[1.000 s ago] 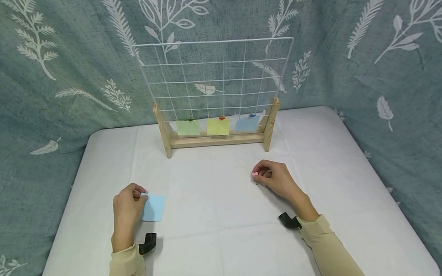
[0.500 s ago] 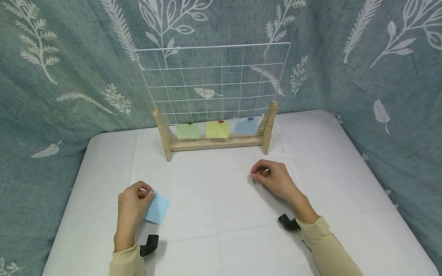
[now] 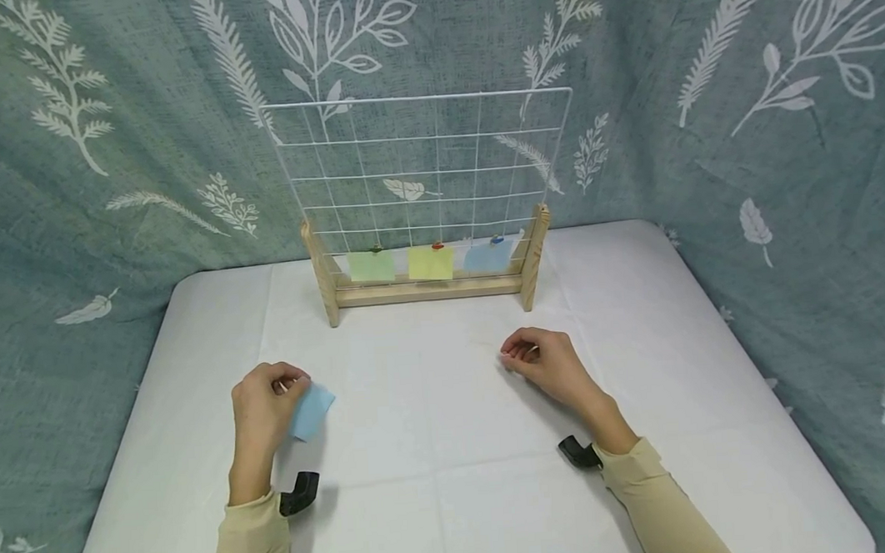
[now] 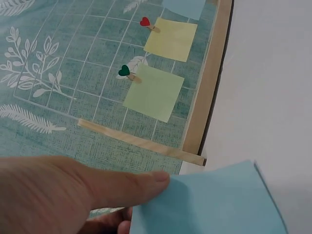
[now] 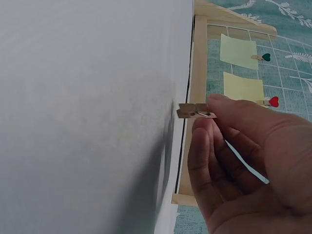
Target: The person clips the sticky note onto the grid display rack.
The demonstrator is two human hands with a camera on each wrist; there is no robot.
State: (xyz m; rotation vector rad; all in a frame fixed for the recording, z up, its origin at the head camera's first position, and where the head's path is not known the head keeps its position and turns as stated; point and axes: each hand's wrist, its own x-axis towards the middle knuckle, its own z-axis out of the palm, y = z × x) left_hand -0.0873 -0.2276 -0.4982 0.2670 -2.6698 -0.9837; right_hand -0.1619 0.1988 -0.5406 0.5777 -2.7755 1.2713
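Over the left part of the table, my left hand [image 3: 260, 411] pinches a light blue sticky note [image 3: 312, 413] between thumb and fingers. The note's free end bends down toward the cloth; it fills the lower right of the left wrist view [image 4: 214, 200]. My right hand [image 3: 556, 369] is across the table, holding a small wooden clothespin [image 5: 192, 111] by one end between thumb and fingertips. The clothespin's mouth points away from the hand, and its far end is covered by the fingers. Both hands are in front of the wire grid rack [image 3: 428, 292], apart from it.
Low on the rack hang a green note [image 3: 371, 267], a yellow note [image 3: 430, 264] and a blue note [image 3: 488, 258], each held by a clothespin with a coloured heart. White cloth covers the table [image 3: 440, 510]. Behind it hangs a leaf-patterned curtain [image 3: 180, 148].
My left hand has shifted slightly right and lifted the blue note, which now tilts. The right hand keeps its place and has turned a little, so the pink piece on the clothespin is mostly hidden.
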